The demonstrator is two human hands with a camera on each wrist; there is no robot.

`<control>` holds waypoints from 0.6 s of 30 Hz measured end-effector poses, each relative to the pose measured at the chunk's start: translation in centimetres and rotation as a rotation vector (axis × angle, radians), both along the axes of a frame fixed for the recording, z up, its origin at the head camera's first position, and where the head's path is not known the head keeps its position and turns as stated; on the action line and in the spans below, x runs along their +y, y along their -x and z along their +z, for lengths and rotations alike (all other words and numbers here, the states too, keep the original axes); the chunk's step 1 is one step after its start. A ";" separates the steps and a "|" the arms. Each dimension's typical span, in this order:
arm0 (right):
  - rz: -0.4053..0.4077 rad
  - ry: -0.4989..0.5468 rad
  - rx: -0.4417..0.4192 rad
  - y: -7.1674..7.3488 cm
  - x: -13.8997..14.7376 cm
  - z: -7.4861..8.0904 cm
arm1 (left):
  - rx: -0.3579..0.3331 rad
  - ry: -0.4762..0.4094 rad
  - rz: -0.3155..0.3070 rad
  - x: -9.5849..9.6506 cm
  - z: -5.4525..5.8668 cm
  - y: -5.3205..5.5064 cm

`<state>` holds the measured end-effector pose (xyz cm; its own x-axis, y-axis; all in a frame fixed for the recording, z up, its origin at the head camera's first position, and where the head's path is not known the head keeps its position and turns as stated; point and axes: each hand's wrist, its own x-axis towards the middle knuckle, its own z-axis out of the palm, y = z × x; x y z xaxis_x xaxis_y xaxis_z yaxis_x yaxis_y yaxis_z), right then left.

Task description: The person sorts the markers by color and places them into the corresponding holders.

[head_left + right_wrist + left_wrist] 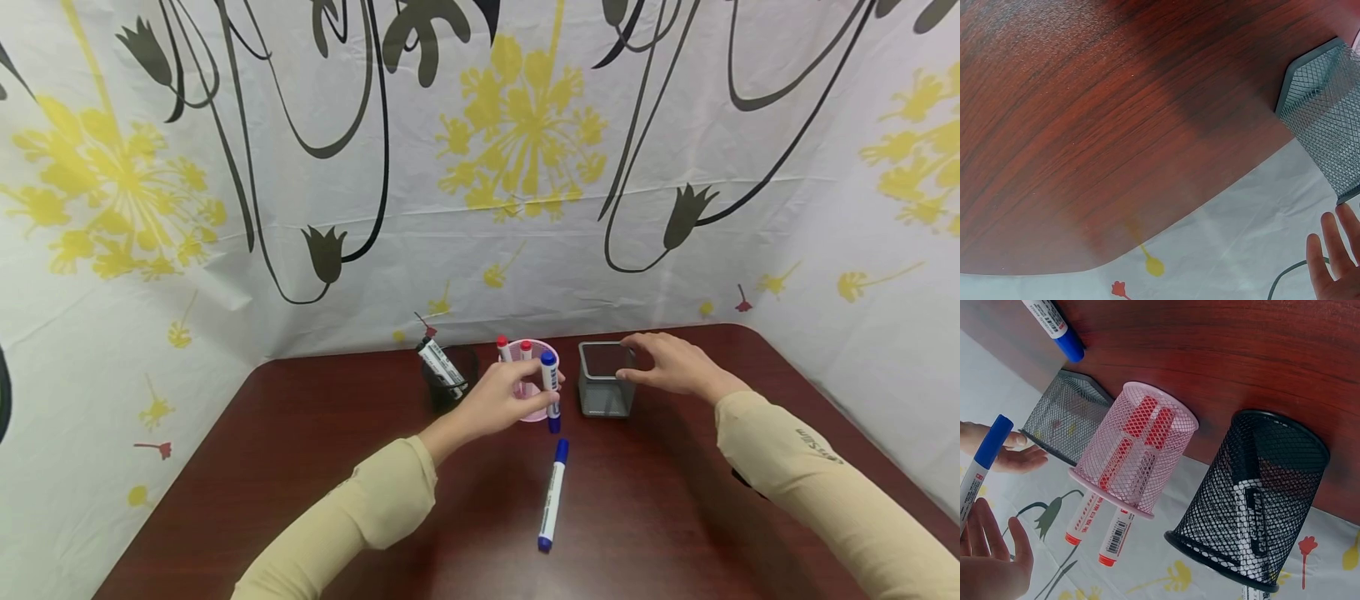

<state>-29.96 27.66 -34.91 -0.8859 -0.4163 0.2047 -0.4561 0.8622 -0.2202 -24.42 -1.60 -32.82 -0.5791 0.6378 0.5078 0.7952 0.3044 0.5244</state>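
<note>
My left hand [495, 398] pinches a blue-capped marker [551, 385] and holds it upright in front of the pink mesh pen cup [1138, 450]. Two red-capped markers [1112, 534] stand in that cup. To its right is a square grey mesh pen holder [606, 398]. The fingers of my right hand [675, 364] are spread at the holder's right rim; the right wrist view has the fingertips [1344, 209] at or touching the rim. Another blue-capped marker [552, 497] lies on the table, nearer to me.
A black mesh pen cup [1254, 494] stands left of the pink one, with a black-capped marker [441, 367] leaning in it. The dark red wooden table [300, 483] ends at a white patterned cloth [480, 275] behind the cups.
</note>
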 end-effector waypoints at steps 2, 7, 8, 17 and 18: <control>-0.003 0.001 -0.001 0.0 0.0 0.0 | -0.016 -0.010 -0.011 0.2 0.2 0.2; -0.010 -0.007 0.002 0.0 0.0 -0.1 | -0.058 -0.023 -0.028 0.8 0.9 0.6; -0.011 -0.009 0.002 0.0 0.0 -0.1 | -0.062 -0.021 -0.026 0.9 1.0 0.6; -0.011 -0.006 0.007 0.1 -0.1 0.0 | -0.047 0.006 0.004 1.8 2.2 1.2; -0.010 -0.006 0.008 0.0 -0.1 0.0 | -0.053 0.002 0.003 1.9 2.3 1.2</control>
